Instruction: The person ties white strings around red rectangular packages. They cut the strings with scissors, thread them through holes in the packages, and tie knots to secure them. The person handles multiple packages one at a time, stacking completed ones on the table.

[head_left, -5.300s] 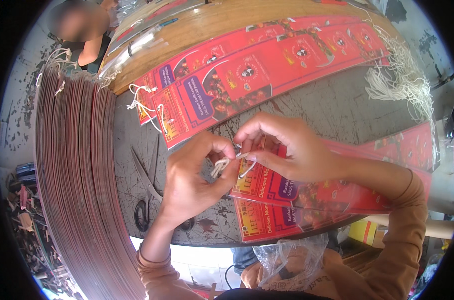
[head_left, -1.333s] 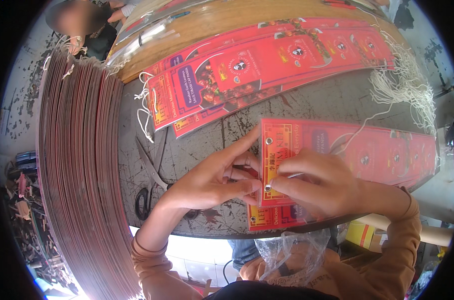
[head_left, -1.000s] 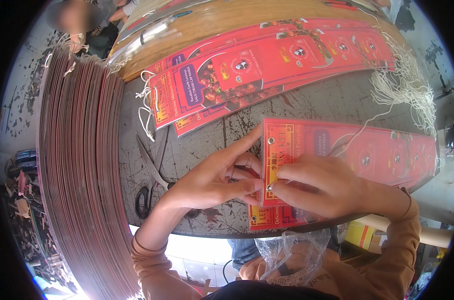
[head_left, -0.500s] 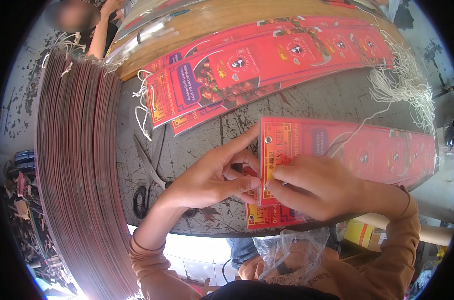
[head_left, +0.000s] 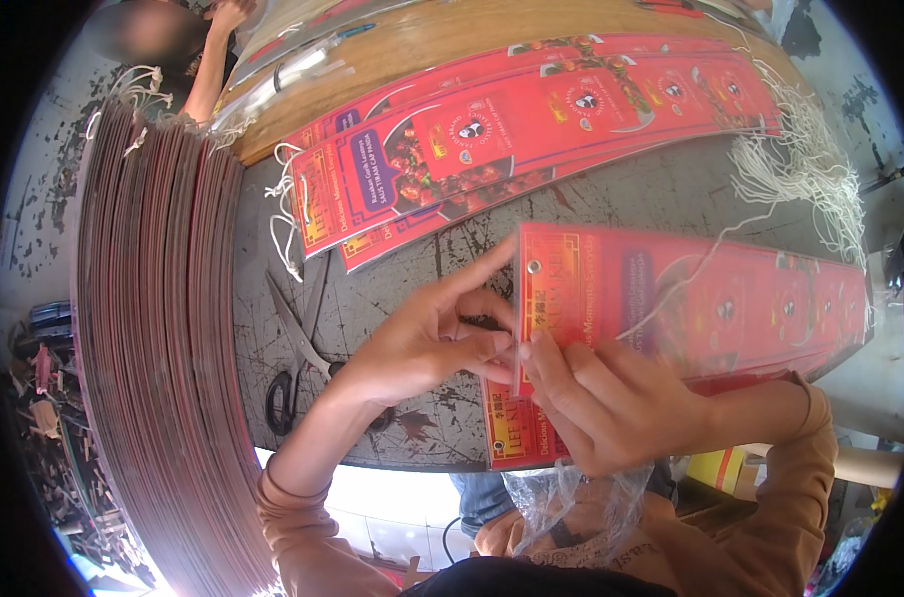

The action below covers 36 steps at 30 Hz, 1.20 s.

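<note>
A long red printed hanging strip with a clear glossy cover lies across the table in front of me. My left hand grips its left end, fingers reaching behind the edge and thumb near the front. At the lower corner of that end, my right hand pinches a white string, its fingertips close to the left thumb. The string trails over the strip to the bundle of white strings. A metal eyelet shows at the upper corner; the lower one is hidden by my fingers. Another red strip lies underneath.
More red strips, with string loops, lie across the far side. Black-handled scissors rest left of my left hand. A tall stack of strips stands at left. Crumpled clear plastic is near my lap. Another person's arm shows far left.
My right hand has shifted slightly down and tilted, its fingertips still at the strip's corner. The string follows it lower across the strip. My left hand stays nearly in place.
</note>
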Available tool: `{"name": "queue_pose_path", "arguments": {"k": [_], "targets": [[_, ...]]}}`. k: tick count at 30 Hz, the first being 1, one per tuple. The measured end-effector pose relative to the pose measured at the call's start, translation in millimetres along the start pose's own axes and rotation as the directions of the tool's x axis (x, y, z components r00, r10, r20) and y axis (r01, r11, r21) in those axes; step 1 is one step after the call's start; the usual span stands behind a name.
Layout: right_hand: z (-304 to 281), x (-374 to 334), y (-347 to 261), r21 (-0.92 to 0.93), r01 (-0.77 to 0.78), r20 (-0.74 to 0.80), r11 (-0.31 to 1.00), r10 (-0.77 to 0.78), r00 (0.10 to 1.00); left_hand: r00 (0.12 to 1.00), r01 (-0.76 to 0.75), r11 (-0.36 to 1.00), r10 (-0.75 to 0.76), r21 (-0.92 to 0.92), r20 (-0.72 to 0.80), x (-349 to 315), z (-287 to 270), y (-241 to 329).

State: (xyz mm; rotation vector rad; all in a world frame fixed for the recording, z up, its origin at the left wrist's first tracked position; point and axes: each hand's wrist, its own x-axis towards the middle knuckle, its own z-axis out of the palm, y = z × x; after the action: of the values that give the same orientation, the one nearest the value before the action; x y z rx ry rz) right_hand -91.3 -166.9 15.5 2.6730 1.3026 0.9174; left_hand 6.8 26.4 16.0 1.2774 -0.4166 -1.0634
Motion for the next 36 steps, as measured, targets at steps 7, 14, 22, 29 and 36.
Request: {"name": "queue_pose_path", "arguments": {"k": [7, 14, 22, 29, 36], "targets": [[2.6, 1.7, -2.2, 0.036, -0.126, -0.095, 0.991, 0.129, 0.987, 0.997, -0.078, 0.997, 0.078, 0.02, -0.013, 2.1, -1.9, 3.4], [1.1, 3.4, 3.7, 0.133, -0.214, -0.119, 0.968, 0.23, 0.966, 0.991, -0.126, 0.982, 0.13, 0.142, -0.018, -3.5, 2.4, 6.3], [-3.5, 4.9, 11.0, 0.124, -0.233, -0.094, 0.964, 0.245, 0.965, 0.859, -0.38, 0.921, 0.386, 0.086, -0.336, -8.9, -18.4, 22.5], [-6.9, 4.1, 15.7, 0.224, -0.315, -0.088, 0.922, 0.341, 0.936, 0.697, -0.541, 0.835, 0.511, 0.1, -0.503, -16.5, -31.9, 37.0], [-16.4, 0.9, 49.7, 0.573, -0.564, 0.482, 0.595, 0.312, 0.818, 0.72, -0.295, 0.768, 0.57, 0.568, -0.396, -22.9, -33.5, 33.9]]}}
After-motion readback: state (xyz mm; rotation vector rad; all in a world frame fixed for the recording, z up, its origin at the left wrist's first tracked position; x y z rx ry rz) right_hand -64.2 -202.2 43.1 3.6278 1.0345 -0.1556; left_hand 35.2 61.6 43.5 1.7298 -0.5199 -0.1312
